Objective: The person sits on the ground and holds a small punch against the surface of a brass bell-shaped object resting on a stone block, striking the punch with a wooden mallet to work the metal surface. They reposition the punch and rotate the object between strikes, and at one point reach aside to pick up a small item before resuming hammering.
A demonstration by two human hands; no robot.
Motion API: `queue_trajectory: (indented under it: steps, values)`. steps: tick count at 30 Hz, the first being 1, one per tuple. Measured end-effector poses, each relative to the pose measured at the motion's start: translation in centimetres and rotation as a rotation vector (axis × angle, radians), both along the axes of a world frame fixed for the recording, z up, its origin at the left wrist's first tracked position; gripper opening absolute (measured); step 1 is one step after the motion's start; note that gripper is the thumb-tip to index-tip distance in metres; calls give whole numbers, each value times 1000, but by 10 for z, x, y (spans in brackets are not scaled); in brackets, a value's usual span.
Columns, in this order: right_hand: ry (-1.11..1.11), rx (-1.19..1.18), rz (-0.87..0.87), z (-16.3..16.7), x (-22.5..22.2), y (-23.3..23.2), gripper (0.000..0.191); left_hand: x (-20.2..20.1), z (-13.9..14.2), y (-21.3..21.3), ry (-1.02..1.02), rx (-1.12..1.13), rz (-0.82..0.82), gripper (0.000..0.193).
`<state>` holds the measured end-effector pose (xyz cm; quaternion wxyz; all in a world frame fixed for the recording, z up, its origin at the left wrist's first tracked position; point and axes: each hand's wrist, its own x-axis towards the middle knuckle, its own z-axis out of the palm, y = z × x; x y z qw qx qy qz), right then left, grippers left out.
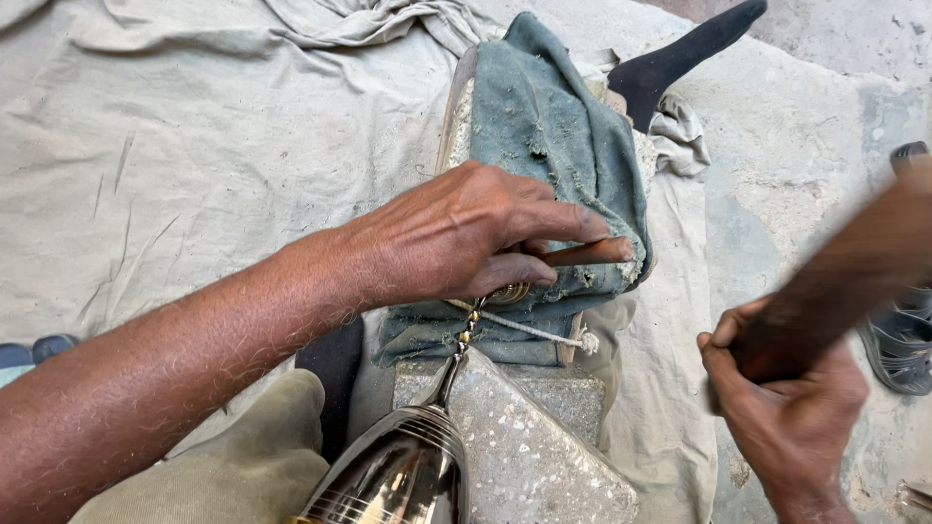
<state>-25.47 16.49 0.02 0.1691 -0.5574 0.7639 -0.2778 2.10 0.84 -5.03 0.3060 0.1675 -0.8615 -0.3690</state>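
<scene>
Head view looks down on a beige cloth [175, 146] spread over the ground, wrinkled at the top and reaching across most of the left half. From the lower left a bare forearm runs up to the left hand [466, 238], which lies knuckles up on a worn, frayed blue-green cloth [553, 126] draped over a block. Its fingers [558, 221] are curled shut around a slim brown rod [592, 253], whose tip pokes out to the right between thumb and forefinger, pressed onto the padded block. Just under that hand a ribbed brass piece [507, 292] shows, joined to a thin beaded stem [468, 330] that runs down to a shiny silver metal vessel [398, 475] at the bottom edge, resting beside a knee in khaki trousers [233, 466]. A white cord [539, 333] with a frayed knot crosses the lower fold of the blue-green cloth, near the stem. Right of the vessel lies a speckled stone slab [529, 456], tilted, touching the block. Behind the block a dark sock [680, 53] points to the upper right. Farther right, over bare concrete floor [796, 146], the right hand [786, 388] is closed tight on a brown wooden handle [854, 272], blurred and raised well apart from the rod. At the right edge sits a dark sandal [903, 335].
</scene>
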Motion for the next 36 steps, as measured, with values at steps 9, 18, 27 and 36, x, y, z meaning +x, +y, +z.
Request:
queue_trajectory:
  steps: [9,18,27,36]
  values:
    - [436,140,151,18,-10,-19,31,-1,-6,-2,-5,43,54,48]
    - [388,75,115,26,-26,-28,36,1,-6,-2,102,54,49,50]
    - [192,48,161,40,3,-36,32,13,-14,2,125,50,63,54]
    - [-17,-37,150,42,5,-46,26,10,-18,1,110,91,110,56]
